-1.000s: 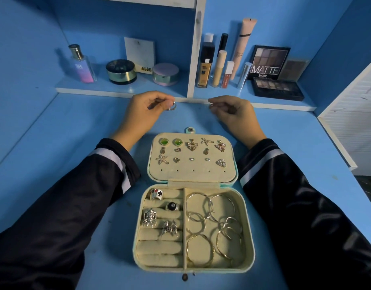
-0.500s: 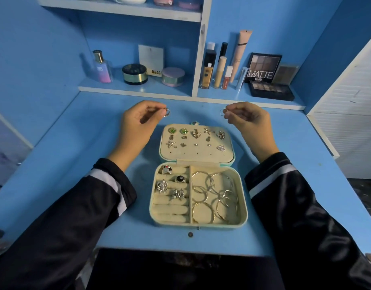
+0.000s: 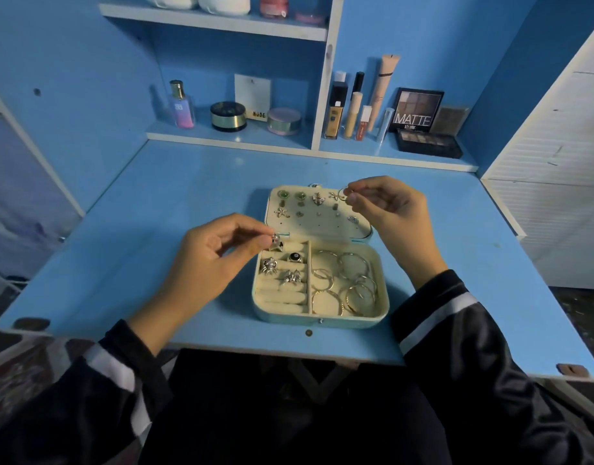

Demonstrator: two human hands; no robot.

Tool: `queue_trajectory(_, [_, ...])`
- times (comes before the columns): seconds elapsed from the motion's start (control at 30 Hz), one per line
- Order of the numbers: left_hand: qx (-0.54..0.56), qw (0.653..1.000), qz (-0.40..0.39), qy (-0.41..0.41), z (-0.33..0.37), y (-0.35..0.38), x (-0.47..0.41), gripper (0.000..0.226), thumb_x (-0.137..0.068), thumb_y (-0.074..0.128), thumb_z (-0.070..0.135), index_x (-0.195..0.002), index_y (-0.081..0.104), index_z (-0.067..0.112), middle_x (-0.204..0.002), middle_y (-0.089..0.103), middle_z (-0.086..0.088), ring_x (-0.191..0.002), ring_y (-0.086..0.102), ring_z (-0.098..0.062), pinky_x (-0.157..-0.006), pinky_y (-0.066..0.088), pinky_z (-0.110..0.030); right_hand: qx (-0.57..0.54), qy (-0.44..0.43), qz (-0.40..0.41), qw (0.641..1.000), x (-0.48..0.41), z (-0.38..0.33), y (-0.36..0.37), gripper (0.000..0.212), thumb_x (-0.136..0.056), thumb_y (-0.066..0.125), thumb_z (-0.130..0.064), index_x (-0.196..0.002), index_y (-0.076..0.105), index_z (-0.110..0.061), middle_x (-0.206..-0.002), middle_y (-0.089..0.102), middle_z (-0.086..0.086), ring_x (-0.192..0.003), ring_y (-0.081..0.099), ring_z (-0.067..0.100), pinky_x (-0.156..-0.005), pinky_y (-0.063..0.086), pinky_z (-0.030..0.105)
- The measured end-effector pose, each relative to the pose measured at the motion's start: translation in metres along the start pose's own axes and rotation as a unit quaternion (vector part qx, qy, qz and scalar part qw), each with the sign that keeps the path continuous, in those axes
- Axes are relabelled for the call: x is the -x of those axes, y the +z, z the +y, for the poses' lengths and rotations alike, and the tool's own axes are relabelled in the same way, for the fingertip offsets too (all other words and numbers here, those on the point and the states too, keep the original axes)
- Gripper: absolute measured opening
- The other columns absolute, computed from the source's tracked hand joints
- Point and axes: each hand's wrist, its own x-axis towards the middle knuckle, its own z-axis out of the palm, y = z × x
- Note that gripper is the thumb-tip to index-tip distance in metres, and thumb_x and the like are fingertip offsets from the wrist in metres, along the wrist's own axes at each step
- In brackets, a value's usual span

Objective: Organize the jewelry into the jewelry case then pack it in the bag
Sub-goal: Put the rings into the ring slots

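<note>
A mint jewelry case (image 3: 322,319) lies open on the blue desk (image 3: 154,236). Its lid (image 3: 317,224) carries several stud earrings. The base holds rings (image 3: 282,270) in cream rolls on the left and several hoop bangles (image 3: 349,286) on the right. My left hand (image 3: 218,260) pinches a small ring (image 3: 275,238) over the top-left corner of the ring rolls. Over the lid's right side, my right hand (image 3: 386,206) pinches a thin hoop (image 3: 342,193). No bag is in view.
A shelf (image 3: 289,139) at the back of the desk holds a perfume bottle (image 3: 181,105), round jars, makeup tubes (image 3: 352,109) and eyeshadow palettes (image 3: 426,142). A white slatted cabinet (image 3: 557,169) stands at the right. The desk's front edge runs just below the case.
Both hands came from behind the case toward it, each still pinching its small ring. The left now hovers at the ring rolls, the right over the lid. The camera has pulled back.
</note>
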Motion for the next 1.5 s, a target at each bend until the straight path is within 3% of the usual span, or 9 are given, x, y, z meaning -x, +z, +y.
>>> queue_trajectory(0.3, [-0.163, 0.98, -0.064, 0.092, -0.002, -0.006, 0.034, 0.01, -0.082, 0.073, 0.015, -0.092, 0.075, 0.017, -0.092, 0.073, 0.011, -0.086, 0.07, -0.008, -0.085, 0.052, -0.02, -0.012, 0.005, -0.033, 0.999, 0.031, -0.012, 0.013, 0.012, -0.084, 0.07, 0.002, -0.093, 0.07, -0.006, -0.088, 0.074, 0.006, -0.08, 0.068, 0.013, -0.079, 0.055, 0.023])
queue_trajectory(0.63, [-0.249, 0.951, -0.121, 0.135, 0.005, -0.011, 0.031, 0.011, -0.087, 0.07, 0.021, -0.096, 0.076, 0.019, -0.099, 0.071, 0.013, -0.095, 0.066, 0.002, -0.088, 0.051, -0.021, -0.025, 0.018, -0.054, 0.998, 0.04, -0.015, 0.016, 0.013, -0.084, 0.069, 0.002, -0.092, 0.07, -0.008, -0.087, 0.074, 0.002, -0.08, 0.068, 0.011, -0.075, 0.052, 0.019])
queue_trajectory(1.3, [-0.27, 0.945, -0.149, 0.107, 0.011, -0.02, 0.026, 0.014, -0.086, 0.071, 0.029, -0.097, 0.078, 0.026, -0.095, 0.071, 0.018, -0.092, 0.065, 0.002, -0.086, 0.051, -0.025, -0.023, 0.025, -0.069, 0.997, 0.042, -0.013, 0.018, 0.014, -0.084, 0.069, 0.002, -0.091, 0.07, -0.01, -0.09, 0.074, 0.007, -0.082, 0.068, 0.013, -0.074, 0.053, 0.02])
queue_trajectory(1.5, [-0.265, 0.949, -0.157, 0.067, 0.014, -0.02, 0.023, 0.013, -0.083, 0.076, 0.021, -0.094, 0.079, 0.027, -0.093, 0.072, 0.017, -0.092, 0.066, -0.001, -0.087, 0.05, -0.026, -0.017, 0.027, -0.069, 0.997, 0.042, -0.013, 0.019, 0.013, -0.084, 0.07, 0.001, -0.091, 0.07, -0.011, -0.088, 0.074, 0.005, -0.08, 0.067, 0.013, -0.073, 0.053, 0.02])
